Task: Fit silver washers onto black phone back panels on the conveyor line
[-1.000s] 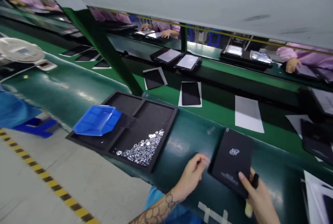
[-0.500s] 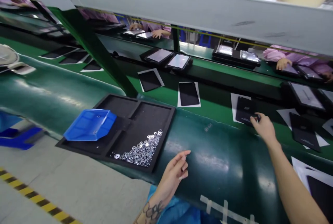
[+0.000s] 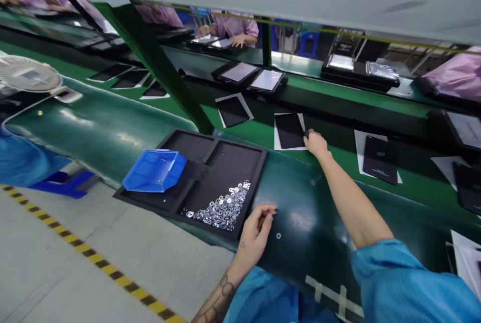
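Note:
My right hand [image 3: 316, 143] reaches to the right edge of a black tablet-like panel [image 3: 289, 130] lying on a white sheet [image 3: 278, 135]. Its fingers are closed around a small dark piece, mostly hidden. Low over the bench, my left hand [image 3: 257, 230] has its fingers curled in and thumb near the index finger; what they hold, if anything, is too small to make out. One loose metal washer [image 3: 278, 236] lies just right of it. Left of that hand, a black divided tray [image 3: 262, 163] carries a heap of shiny washers [image 3: 223, 208] and a tilted blue bin [image 3: 154, 170].
More dark panels, such as one with a logo [image 3: 380, 158], lie on white sheets along the green belt [image 3: 334, 163]. A slanted green post [image 3: 158, 70] rises behind the tray. A white fan [image 3: 30, 73] stands far left. Co-workers in pink sleeves [image 3: 236, 25] sit opposite.
My right hand has moved left from the logo panel to another panel. The left hand's fingers have curled in more, and a loose washer now shows beside it. The view has shifted.

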Action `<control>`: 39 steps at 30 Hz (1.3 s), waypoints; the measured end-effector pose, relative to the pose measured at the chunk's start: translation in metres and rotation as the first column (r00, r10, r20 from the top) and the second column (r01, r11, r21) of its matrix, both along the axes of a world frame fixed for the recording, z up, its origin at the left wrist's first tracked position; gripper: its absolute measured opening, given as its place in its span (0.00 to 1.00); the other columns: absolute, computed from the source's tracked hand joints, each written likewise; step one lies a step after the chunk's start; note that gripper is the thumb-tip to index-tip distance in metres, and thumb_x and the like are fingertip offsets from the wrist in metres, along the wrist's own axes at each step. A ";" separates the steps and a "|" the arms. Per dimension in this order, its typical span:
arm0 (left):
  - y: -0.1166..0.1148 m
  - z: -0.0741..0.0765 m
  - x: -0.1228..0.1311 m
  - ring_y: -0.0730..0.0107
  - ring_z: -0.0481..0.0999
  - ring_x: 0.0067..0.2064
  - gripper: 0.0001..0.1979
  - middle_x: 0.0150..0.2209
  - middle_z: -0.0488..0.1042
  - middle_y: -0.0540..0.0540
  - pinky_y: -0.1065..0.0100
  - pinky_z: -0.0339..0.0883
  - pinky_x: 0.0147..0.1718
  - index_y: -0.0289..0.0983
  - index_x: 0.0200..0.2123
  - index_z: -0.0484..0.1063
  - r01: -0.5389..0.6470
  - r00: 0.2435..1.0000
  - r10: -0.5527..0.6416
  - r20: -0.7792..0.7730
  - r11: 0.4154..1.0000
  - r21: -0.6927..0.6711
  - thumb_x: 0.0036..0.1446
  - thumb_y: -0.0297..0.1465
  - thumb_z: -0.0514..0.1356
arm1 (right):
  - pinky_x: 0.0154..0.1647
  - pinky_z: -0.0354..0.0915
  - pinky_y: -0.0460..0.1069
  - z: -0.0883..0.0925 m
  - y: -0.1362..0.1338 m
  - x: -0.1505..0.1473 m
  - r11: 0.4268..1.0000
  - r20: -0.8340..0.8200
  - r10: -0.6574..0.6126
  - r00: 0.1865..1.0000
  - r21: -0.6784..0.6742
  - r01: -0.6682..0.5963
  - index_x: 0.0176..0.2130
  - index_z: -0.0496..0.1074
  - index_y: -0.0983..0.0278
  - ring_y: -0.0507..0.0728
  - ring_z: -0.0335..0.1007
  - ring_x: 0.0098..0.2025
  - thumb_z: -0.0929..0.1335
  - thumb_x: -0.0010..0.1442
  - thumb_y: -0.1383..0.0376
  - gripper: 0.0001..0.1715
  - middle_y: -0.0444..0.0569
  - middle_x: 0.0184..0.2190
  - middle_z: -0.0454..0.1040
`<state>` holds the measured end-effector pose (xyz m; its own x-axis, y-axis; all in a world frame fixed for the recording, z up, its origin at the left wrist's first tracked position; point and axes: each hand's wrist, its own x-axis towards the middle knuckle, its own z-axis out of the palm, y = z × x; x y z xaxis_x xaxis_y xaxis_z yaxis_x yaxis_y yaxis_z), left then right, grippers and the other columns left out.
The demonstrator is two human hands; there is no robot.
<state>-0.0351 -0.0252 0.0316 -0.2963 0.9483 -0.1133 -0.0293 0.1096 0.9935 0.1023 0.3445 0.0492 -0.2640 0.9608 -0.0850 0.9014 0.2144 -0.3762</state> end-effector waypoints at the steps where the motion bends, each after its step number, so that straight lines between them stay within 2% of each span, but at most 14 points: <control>1: -0.004 0.001 -0.003 0.61 0.76 0.43 0.13 0.45 0.76 0.41 0.63 0.71 0.43 0.39 0.51 0.78 0.009 0.990 -0.006 -0.144 1.000 0.019 0.73 0.40 0.60 | 0.60 0.69 0.62 0.000 0.004 -0.002 1.000 0.013 -0.007 1.000 -0.013 0.008 0.59 0.71 0.67 0.71 0.77 0.57 0.67 0.72 0.63 0.19 0.70 0.56 0.76; 7: -0.016 -0.005 -0.006 0.52 0.74 0.52 0.07 0.50 0.76 0.41 0.56 0.68 0.54 0.43 0.49 0.76 0.330 0.796 -0.325 -0.511 0.940 -0.084 0.70 0.32 0.63 | 0.55 0.72 0.59 0.020 0.014 0.014 1.000 -0.083 -0.027 0.996 0.008 0.028 0.63 0.66 0.71 0.66 0.78 0.50 0.66 0.70 0.69 0.24 0.67 0.51 0.79; 11: -0.009 -0.015 -0.005 0.54 0.72 0.43 0.06 0.40 0.76 0.43 0.58 0.65 0.47 0.42 0.37 0.74 0.416 0.713 -0.420 -0.561 0.898 -0.144 0.70 0.29 0.61 | 0.30 0.67 0.49 0.057 -0.006 0.067 0.990 -0.435 -0.117 0.893 0.018 0.138 0.53 0.75 0.64 0.55 0.69 0.27 0.63 0.70 0.65 0.16 0.48 0.32 0.75; 14: -0.001 -0.009 -0.010 0.56 0.73 0.42 0.08 0.38 0.75 0.45 0.60 0.64 0.46 0.42 0.35 0.73 0.466 0.706 -0.463 -0.536 0.873 -0.140 0.71 0.30 0.61 | 0.21 0.54 0.47 0.100 -0.048 0.128 0.976 -0.650 -0.142 0.747 0.032 0.214 0.42 0.78 0.63 0.51 0.58 0.20 0.66 0.66 0.60 0.12 0.42 0.24 0.65; 18: 0.015 0.014 -0.016 0.58 0.76 0.42 0.07 0.38 0.77 0.46 0.63 0.65 0.44 0.43 0.38 0.76 0.474 0.742 -0.448 -0.499 0.877 -0.083 0.72 0.33 0.61 | 0.31 0.60 0.49 0.143 -0.143 0.187 0.943 -0.400 0.174 0.900 0.332 -0.035 0.34 0.77 0.61 0.54 0.67 0.28 0.67 0.66 0.64 0.10 0.47 0.28 0.74; 20: 0.027 0.022 -0.016 0.59 0.78 0.42 0.08 0.39 0.78 0.45 0.64 0.66 0.44 0.43 0.38 0.77 0.457 0.768 -0.429 -0.476 0.887 -0.063 0.72 0.35 0.61 | 0.33 0.62 0.51 0.141 -0.199 0.188 0.887 -0.132 0.386 0.913 0.327 -0.327 0.35 0.75 0.60 0.56 0.72 0.30 0.69 0.64 0.65 0.05 0.47 0.31 0.78; 22: 0.039 0.025 -0.014 0.60 0.77 0.39 0.09 0.39 0.79 0.45 0.64 0.67 0.43 0.42 0.38 0.77 0.445 0.772 -0.416 -0.481 0.894 -0.059 0.72 0.36 0.61 | 0.33 0.63 0.51 0.123 -0.251 0.171 0.827 0.071 0.531 0.845 0.177 -0.534 0.37 0.75 0.60 0.59 0.76 0.33 0.72 0.63 0.64 0.02 0.48 0.33 0.79; 26: 0.062 0.025 -0.008 0.63 0.76 0.37 0.08 0.38 0.80 0.46 0.65 0.67 0.41 0.40 0.42 0.77 0.421 0.757 -0.394 -0.522 0.904 -0.072 0.72 0.37 0.62 | 0.30 0.63 0.52 0.075 -0.317 0.115 0.693 0.202 0.720 0.663 -0.179 -0.698 0.42 0.78 0.63 0.63 0.80 0.34 0.75 0.65 0.62 0.08 0.53 0.38 0.82; 29: 0.079 0.023 -0.005 0.64 0.77 0.38 0.06 0.37 0.80 0.47 0.67 0.67 0.39 0.39 0.43 0.76 0.414 0.768 -0.397 -0.502 0.907 -0.084 0.70 0.36 0.63 | 0.34 0.65 0.50 0.060 -0.321 0.094 0.658 0.035 0.743 0.668 -0.217 -0.721 0.50 0.78 0.64 0.61 0.81 0.36 0.73 0.68 0.62 0.12 0.54 0.40 0.83; 32: 0.095 0.021 -0.005 0.65 0.77 0.37 0.06 0.36 0.80 0.47 0.67 0.67 0.40 0.38 0.40 0.75 0.484 0.714 -0.471 -0.518 0.867 -0.121 0.70 0.34 0.61 | 0.39 0.68 0.48 0.056 -0.293 0.103 0.760 -0.461 0.525 0.715 -0.125 -0.638 0.53 0.79 0.60 0.56 0.79 0.37 0.69 0.73 0.63 0.12 0.49 0.39 0.83; 33: 0.100 0.021 -0.005 0.66 0.77 0.37 0.07 0.36 0.80 0.47 0.67 0.67 0.39 0.37 0.39 0.76 0.514 0.685 -0.503 -0.526 0.847 -0.140 0.70 0.34 0.61 | 0.36 0.67 0.47 0.053 -0.279 0.111 0.824 -0.653 0.356 0.668 -0.117 -0.554 0.51 0.79 0.59 0.54 0.76 0.33 0.68 0.74 0.61 0.11 0.46 0.35 0.81; 35: 0.110 0.020 -0.005 0.66 0.76 0.36 0.08 0.36 0.80 0.46 0.67 0.67 0.38 0.37 0.39 0.77 0.561 0.633 -0.557 -0.538 0.809 -0.178 0.69 0.34 0.62 | 0.24 0.61 0.45 0.041 -0.251 0.129 0.907 -0.913 -0.044 0.405 -0.206 -0.368 0.46 0.79 0.59 0.50 0.62 0.22 0.68 0.73 0.56 0.12 0.41 0.25 0.70; 37: 0.118 0.020 -0.003 0.66 0.76 0.36 0.08 0.38 0.81 0.45 0.67 0.68 0.38 0.37 0.38 0.79 0.593 0.591 -0.596 -0.544 0.778 -0.208 0.67 0.34 0.64 | 0.15 0.47 0.42 0.023 -0.226 0.148 0.898 -0.937 -0.348 0.034 -0.343 -0.276 0.42 0.76 0.58 0.48 0.45 0.17 0.71 0.69 0.54 0.11 0.35 0.21 0.59; 39: 0.125 0.019 0.000 0.66 0.76 0.36 0.07 0.40 0.82 0.44 0.67 0.68 0.38 0.37 0.37 0.80 0.610 0.552 -0.619 -0.559 0.756 -0.236 0.66 0.34 0.65 | 0.12 0.42 0.40 0.004 -0.211 0.162 0.866 -0.845 -0.480 -0.236 -0.415 -0.278 0.39 0.74 0.58 0.47 0.38 0.17 0.73 0.64 0.56 0.10 0.34 0.21 0.55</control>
<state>-0.0347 0.0996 0.0509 0.3505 0.9247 -0.1485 0.6158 -0.1081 0.7805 0.2639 0.1331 0.0529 -0.2845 0.9473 -0.1470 -0.6223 -0.2991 -0.7233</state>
